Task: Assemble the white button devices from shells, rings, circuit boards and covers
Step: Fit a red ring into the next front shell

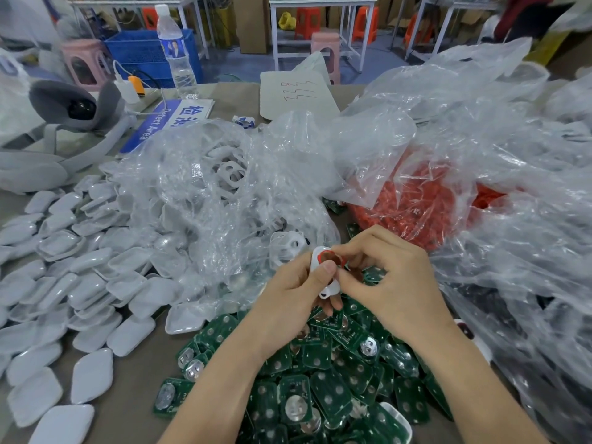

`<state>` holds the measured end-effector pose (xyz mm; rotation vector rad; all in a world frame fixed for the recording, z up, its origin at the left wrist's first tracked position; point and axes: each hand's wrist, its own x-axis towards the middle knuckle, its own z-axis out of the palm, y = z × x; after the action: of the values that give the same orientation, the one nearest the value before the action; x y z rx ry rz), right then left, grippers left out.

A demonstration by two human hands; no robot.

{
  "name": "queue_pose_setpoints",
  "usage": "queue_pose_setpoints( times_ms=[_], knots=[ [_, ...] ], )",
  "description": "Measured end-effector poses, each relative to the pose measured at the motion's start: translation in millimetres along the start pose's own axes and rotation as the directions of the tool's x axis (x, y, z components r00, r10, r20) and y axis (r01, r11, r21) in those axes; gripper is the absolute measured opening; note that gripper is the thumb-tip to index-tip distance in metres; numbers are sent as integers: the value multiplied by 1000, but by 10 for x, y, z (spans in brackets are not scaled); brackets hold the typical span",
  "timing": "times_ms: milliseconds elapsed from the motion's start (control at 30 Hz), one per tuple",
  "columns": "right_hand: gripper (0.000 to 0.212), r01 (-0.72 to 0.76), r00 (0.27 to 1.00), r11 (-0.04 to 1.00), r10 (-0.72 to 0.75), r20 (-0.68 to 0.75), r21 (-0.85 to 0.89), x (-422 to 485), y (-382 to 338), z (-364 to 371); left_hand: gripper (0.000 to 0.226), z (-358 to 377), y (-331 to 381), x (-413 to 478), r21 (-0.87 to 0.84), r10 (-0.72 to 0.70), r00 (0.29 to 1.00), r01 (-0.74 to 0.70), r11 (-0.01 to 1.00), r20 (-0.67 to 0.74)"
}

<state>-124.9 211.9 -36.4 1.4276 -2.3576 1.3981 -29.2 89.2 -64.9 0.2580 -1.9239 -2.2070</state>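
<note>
My left hand [288,296] grips a white shell [320,270] above the table, thumb across its front. A red ring [331,256] sits at the shell's round opening, and my right hand [387,277] pinches it there with its fingertips. Beneath both hands lies a heap of green circuit boards [336,379]. White covers [73,277] are spread over the left of the table. More white shells [230,174] show inside a clear plastic bag, and one shell [288,245] lies just behind my hands. Red rings [413,203] fill another clear bag at the right.
Crumpled clear plastic bags [512,187] cover the right and back of the table. A grey headset [64,123], a blue sign [166,123], a water bottle [176,49] and a paper note [298,94] sit at the back. Stools and tables stand beyond.
</note>
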Motion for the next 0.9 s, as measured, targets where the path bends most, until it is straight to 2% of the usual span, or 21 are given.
queue_pose_setpoints(
  times_ms=[400,600,667,767,833,900],
  knots=[
    [10,-13,999,1000,13,40,-9,0,17,-10,26,-19,-17,2,-21,-20,1000,20,1000,1],
    [16,-123,991,987,117,59,106,9,60,2,36,-39,-49,4,-42,-1,1000,0,999,-16],
    [17,-225,974,938,214,73,265,16,72,-1,36,-40,-43,4,-59,13,1000,-13,998,-1],
    [15,-395,917,734,356,181,553,37,106,-28,37,-24,-24,9,-101,26,999,-23,995,33],
    [32,-479,877,635,384,291,606,32,137,-44,36,-16,-14,8,-130,28,999,-25,991,26],
    [37,-509,860,573,370,352,642,31,139,-36,35,-16,-5,2,-150,32,999,-28,988,21]
  ],
)
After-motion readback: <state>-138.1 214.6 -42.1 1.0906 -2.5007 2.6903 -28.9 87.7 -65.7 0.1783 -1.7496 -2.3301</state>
